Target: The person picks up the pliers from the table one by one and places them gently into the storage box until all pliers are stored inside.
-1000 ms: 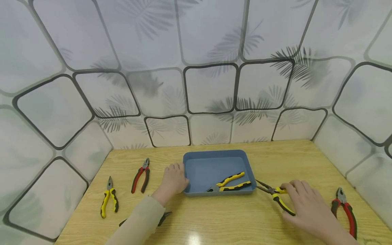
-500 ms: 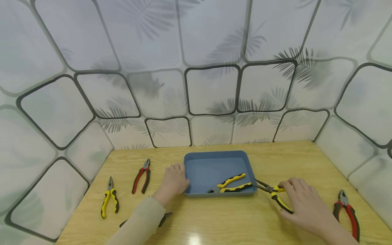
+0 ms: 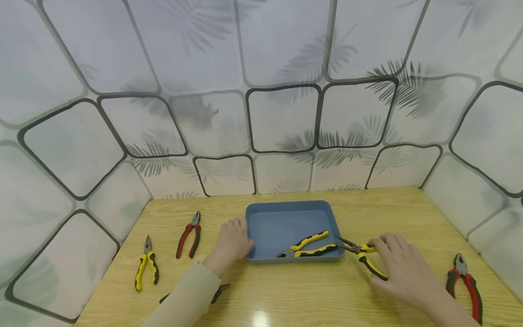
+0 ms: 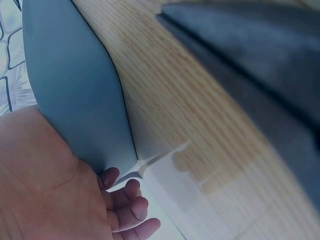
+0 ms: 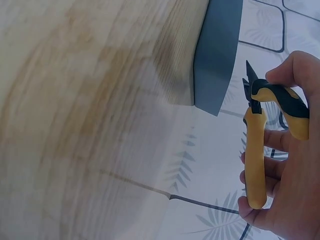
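Clock positions are read in the head view about the tray's centre, twelve lying away from me. A shallow, rectangular blue-grey tray rests on a light wood-grained table. At nine o'clock, the fingers of my left hand are curled, holding the tray's side wall. Between three and four, my right hand grips yellow-and-black-handled long-nose metal pliers, thumb on one handle and fingers under the other, handles spread; the nose points toward ten, its tips at the tray's three-o'clock wall, contact not discernible. Inside the tray, on its near side, lie black-and-yellow pliers, head toward eight. Near nine lie red-and-black-handled metal pliers and, farther out, slim-nosed yellow-handled pliers. At eight, dark-nosed pliers lie partly hidden by my beige sleeve. Beyond my right hand, between three and four, lie black-and-red blunt-nosed pliers.
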Available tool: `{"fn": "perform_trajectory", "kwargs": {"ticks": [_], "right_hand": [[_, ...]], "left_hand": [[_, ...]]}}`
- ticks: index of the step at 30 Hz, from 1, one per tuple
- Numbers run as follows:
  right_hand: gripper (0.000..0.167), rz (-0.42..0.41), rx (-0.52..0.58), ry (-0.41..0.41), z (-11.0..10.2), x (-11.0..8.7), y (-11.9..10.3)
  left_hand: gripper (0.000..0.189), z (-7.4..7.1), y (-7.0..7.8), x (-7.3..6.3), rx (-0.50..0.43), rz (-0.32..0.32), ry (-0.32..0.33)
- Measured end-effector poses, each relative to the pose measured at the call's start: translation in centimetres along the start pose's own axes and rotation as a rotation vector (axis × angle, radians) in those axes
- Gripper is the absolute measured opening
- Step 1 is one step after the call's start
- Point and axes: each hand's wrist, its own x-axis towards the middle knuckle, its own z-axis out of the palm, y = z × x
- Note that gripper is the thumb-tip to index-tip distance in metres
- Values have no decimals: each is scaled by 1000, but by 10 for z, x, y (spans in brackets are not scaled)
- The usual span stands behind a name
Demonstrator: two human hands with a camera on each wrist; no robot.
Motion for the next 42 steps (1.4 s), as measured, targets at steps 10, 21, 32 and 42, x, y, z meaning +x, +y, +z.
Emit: {"fn": "perform_trajectory", "kwargs": {"ticks": [10,21,32,42], "right_hand": [[60,-41,-6,43,4,9,4],[59,-50,-4,44,7,14,6],[60,-47,29,15,6,24,3],[59,-63,39,12,8,33,1]], "left_hand": [[46,-3,1,-1,5,-8,-9],[45,-2,1,0,-8,-10,-15],[42,-3,-1,0,-8,0,-12],[47,-6,-1,-1,-16,-2,-23]]}}
